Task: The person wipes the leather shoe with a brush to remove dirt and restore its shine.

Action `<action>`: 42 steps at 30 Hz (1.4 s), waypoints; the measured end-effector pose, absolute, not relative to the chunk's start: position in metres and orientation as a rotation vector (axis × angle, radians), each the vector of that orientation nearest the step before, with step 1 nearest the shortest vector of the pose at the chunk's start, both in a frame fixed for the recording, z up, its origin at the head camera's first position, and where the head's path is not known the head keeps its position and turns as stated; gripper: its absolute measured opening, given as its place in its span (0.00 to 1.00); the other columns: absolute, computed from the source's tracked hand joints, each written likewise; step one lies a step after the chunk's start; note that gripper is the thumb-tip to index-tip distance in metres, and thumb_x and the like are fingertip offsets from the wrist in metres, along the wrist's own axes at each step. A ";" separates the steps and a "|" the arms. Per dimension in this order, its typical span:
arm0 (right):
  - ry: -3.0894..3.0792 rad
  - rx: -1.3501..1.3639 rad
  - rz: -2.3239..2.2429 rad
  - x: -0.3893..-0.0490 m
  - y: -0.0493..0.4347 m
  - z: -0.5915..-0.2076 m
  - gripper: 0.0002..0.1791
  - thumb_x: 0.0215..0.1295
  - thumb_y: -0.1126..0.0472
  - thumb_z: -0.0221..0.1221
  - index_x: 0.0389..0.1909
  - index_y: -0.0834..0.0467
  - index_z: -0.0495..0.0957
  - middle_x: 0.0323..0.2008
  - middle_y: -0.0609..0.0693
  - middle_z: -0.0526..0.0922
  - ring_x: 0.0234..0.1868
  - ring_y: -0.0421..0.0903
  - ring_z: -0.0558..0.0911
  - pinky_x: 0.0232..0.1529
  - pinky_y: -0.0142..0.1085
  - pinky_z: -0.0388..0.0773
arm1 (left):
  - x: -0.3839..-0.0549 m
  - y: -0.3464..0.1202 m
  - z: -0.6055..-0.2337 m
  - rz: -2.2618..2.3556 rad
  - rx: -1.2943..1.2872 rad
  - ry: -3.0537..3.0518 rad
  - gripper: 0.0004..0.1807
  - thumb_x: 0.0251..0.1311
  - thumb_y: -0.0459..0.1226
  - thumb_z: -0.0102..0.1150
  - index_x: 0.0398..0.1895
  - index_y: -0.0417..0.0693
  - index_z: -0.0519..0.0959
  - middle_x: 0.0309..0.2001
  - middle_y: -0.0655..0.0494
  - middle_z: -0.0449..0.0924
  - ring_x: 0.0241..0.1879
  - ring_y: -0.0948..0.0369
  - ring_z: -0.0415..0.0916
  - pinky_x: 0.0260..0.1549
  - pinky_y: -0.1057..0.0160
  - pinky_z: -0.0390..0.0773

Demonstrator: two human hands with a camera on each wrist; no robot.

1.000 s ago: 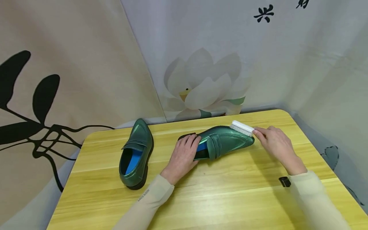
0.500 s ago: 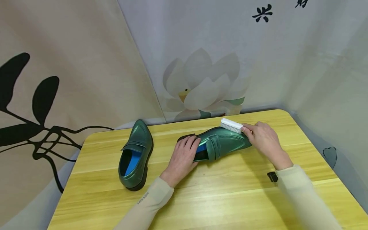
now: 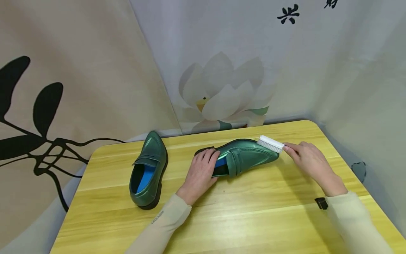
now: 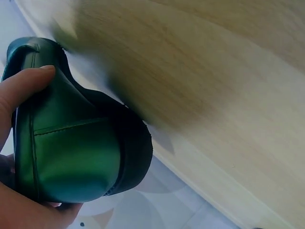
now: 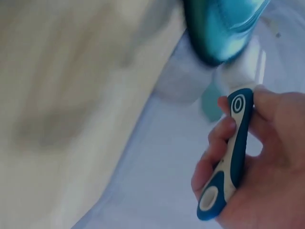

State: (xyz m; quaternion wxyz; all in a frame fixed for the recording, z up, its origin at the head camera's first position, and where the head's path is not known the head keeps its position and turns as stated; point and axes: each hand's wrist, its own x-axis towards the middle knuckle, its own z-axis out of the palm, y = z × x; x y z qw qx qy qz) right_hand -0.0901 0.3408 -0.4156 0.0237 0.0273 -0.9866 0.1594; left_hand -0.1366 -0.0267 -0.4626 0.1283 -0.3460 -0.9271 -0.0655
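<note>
A green loafer (image 3: 253, 156) with a blue insole lies tipped toward me, its toe pointing right. My left hand (image 3: 200, 173) grips it round the heel end; in the left wrist view the thumb (image 4: 35, 82) presses on its green side. At the toe, a white-bristled brush (image 3: 270, 143) rests along the upper far edge. My right hand (image 3: 312, 165) holds that brush by its handle, which the right wrist view shows as a blue and white handle (image 5: 229, 152) with fingers curled round it. The matching loafer (image 3: 149, 173) stands upright on the left, untouched.
Both shoes are on a yellow wood-grain table (image 3: 241, 218) with rounded back corners. Behind it hangs a pale curtain (image 3: 228, 42) printed with a flower and dark leaves. A small black object (image 3: 321, 203) shows beside the right cuff.
The brush and my right hand moved left along the shoe's upper half a second ago, then back right to the toe. My left hand keeps its grip, and the other loafer stays put.
</note>
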 end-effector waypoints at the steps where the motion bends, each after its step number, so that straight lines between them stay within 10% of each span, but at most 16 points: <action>1: -3.071 0.074 0.511 -0.086 0.348 -0.417 0.26 0.83 0.48 0.50 0.65 0.63 0.79 0.25 0.50 0.71 0.30 0.50 0.68 0.32 0.42 0.62 | -0.137 -0.027 -0.462 -0.189 -1.001 -2.701 0.53 0.44 0.48 0.86 0.72 0.44 0.65 0.69 0.45 0.70 0.68 0.47 0.68 0.69 0.47 0.66; 26: -2.764 0.334 0.298 -0.131 0.246 -0.409 0.18 0.74 0.52 0.63 0.58 0.56 0.86 0.28 0.56 0.79 0.29 0.57 0.74 0.30 0.49 0.72 | -0.134 -0.026 -0.467 -0.196 -1.000 -2.659 0.54 0.42 0.48 0.87 0.72 0.44 0.66 0.70 0.44 0.70 0.68 0.46 0.68 0.69 0.46 0.67; 42: -2.952 0.013 0.500 -0.078 0.333 -0.415 0.26 0.81 0.47 0.52 0.65 0.63 0.79 0.25 0.52 0.75 0.29 0.52 0.70 0.28 0.41 0.61 | -0.129 -0.024 -0.473 -0.211 -0.968 -2.616 0.53 0.43 0.45 0.86 0.72 0.44 0.66 0.68 0.44 0.70 0.67 0.45 0.68 0.67 0.45 0.68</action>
